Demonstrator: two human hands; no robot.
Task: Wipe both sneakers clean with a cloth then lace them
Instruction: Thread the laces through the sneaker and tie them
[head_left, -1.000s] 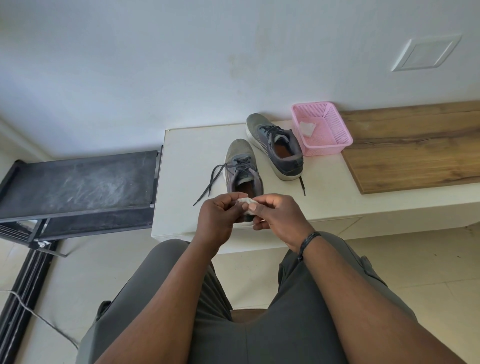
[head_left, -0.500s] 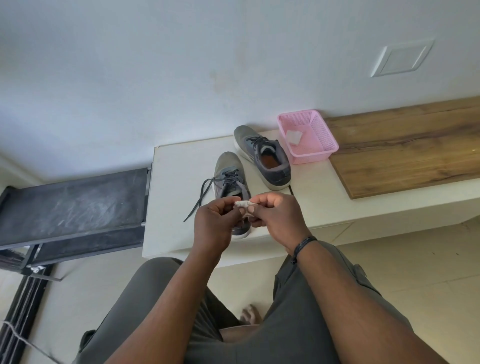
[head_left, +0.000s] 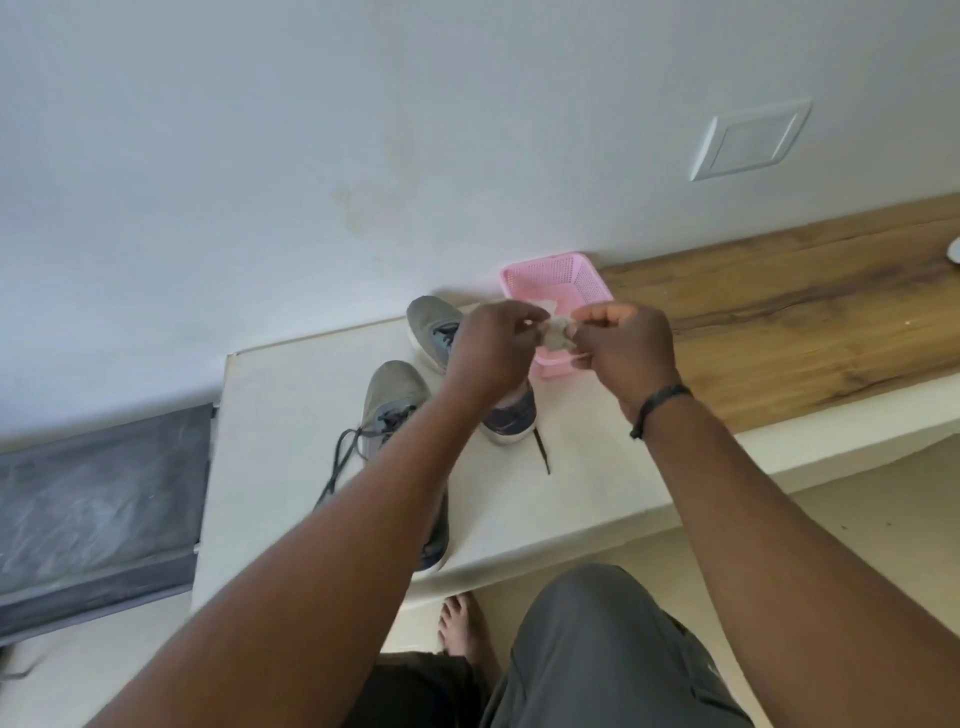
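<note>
Two grey sneakers stand on a white bench (head_left: 270, 415). The near sneaker (head_left: 392, 400) has loose dark laces trailing to the left; my left forearm crosses over its heel. The far sneaker (head_left: 431, 325) is partly hidden behind my left hand (head_left: 493, 348). A small crumpled whitish cloth (head_left: 556, 332) is pinched between my left hand and my right hand (head_left: 621, 348), held in the air over the front of a pink basket (head_left: 561, 278). Both hands have curled fingers around the cloth.
Another white cloth lies in the pink basket against the wall. A wooden board (head_left: 810, 312) covers the bench to the right. A dark shelf (head_left: 98, 499) stands on the left. My bare foot (head_left: 460, 629) rests on the tiled floor below the bench.
Both hands, still holding the cloth, have moved away from my lap, forward and right to above the far sneaker and the pink basket. The view has tilted and drawn closer.
</note>
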